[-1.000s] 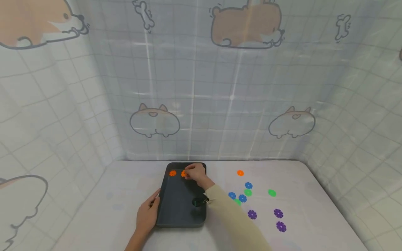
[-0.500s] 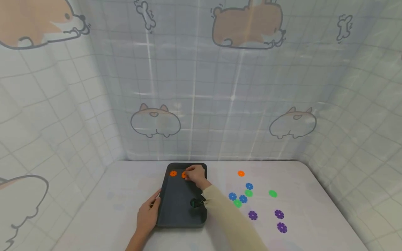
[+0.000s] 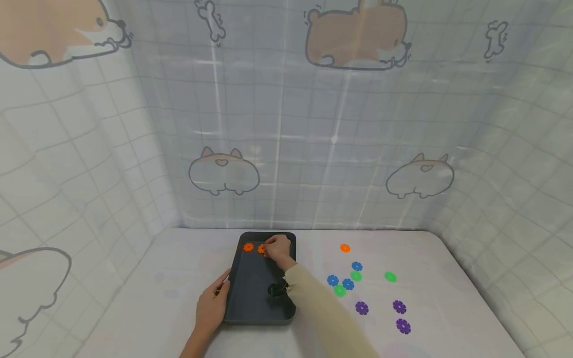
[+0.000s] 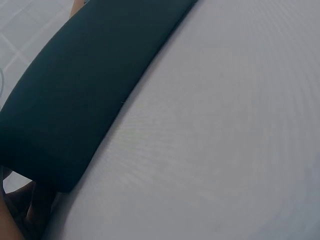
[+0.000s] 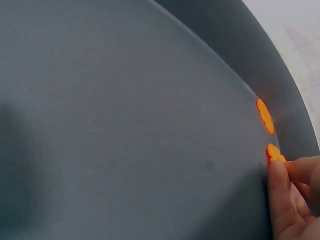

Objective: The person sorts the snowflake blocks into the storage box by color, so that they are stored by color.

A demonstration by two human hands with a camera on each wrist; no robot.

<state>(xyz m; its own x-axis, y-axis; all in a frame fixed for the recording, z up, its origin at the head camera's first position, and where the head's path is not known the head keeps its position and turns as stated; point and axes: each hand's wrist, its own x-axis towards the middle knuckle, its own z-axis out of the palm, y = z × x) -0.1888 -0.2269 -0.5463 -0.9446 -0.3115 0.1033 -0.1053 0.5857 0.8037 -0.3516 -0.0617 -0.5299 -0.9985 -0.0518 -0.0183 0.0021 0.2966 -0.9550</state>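
Inside the grey rectangular tray (image 3: 248,288) the left hand (image 3: 212,305) is gripping, the right hand (image 3: 278,249) is closely pinching a scalloped orange disc (image 5: 273,152).

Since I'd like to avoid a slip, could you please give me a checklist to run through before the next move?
1. Left hand on the tray: ok, at its left side.
2. Corner orange disc inside the tray: ok.
3. Second orange disc let go: not ok, the right hand pinches it.
4. Second disc lying flat: cannot tell, fingers partly cover it.
5. Third orange disc in the tray: not ok, it lies on the table.
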